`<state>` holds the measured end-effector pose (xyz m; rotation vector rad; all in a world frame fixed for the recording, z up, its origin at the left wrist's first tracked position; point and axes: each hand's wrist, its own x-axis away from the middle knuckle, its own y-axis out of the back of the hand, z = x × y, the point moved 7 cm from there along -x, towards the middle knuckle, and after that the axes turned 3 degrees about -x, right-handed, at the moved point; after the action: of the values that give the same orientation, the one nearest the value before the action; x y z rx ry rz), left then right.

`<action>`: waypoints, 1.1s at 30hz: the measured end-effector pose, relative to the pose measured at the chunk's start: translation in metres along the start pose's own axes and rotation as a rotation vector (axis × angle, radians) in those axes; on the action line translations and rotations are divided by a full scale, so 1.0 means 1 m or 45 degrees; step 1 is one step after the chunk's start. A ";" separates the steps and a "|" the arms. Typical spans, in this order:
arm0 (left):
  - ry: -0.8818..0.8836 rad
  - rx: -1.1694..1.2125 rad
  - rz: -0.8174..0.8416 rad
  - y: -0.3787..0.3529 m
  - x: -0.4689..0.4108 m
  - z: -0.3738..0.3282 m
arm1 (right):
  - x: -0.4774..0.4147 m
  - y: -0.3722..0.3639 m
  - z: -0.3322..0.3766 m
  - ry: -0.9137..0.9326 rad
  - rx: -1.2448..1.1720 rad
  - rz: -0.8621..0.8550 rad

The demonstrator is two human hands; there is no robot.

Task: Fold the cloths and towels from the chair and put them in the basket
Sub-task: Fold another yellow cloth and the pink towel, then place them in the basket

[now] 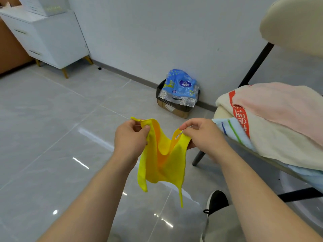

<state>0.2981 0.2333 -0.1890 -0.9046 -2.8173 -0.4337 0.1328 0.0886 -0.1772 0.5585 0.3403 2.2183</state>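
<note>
Chair [290,27] at right, seat loaded: pile of towels [279,123] unfolded, pink on top, cream and striped blue beneath. Most of task judged left; basket not clearly in view. Yellow cloth [162,165] in air over floor, just left of chair, unfolded. Top edge runs left to right, sagging mid-span; body hangs down, corners point floorward. Left hand [129,137] pinches left top corner; right hand [204,135] pinches right top corner.

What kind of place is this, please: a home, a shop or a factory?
Most likely a room in a home: a white drawer cabinet stands on a glossy tiled floor, a padded chair is piled with towels, and a cardboard box sits against the wall.
</note>
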 end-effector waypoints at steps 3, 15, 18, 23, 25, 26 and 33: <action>-0.049 -0.075 -0.001 -0.001 0.003 -0.007 | 0.005 -0.001 0.005 0.043 0.036 0.063; -0.032 0.139 0.036 -0.006 0.012 -0.012 | 0.008 -0.012 0.008 0.045 -0.360 0.239; -0.051 0.125 0.056 -0.009 0.013 -0.013 | 0.010 -0.012 0.012 0.197 -0.187 0.249; -0.058 0.052 0.228 -0.024 0.020 -0.018 | 0.009 -0.005 0.019 0.510 0.183 0.044; -0.074 0.048 0.301 -0.030 0.024 -0.020 | 0.008 -0.006 0.020 0.583 0.271 0.027; -0.088 0.041 0.326 -0.032 0.026 -0.021 | 0.008 -0.008 0.020 0.608 0.289 0.041; -0.179 0.080 0.414 -0.041 0.035 -0.027 | 0.011 -0.007 0.026 0.674 0.388 -0.043</action>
<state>0.2474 0.2118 -0.1646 -1.3972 -2.7100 -0.2442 0.1439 0.1033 -0.1548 0.1053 0.9639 2.2699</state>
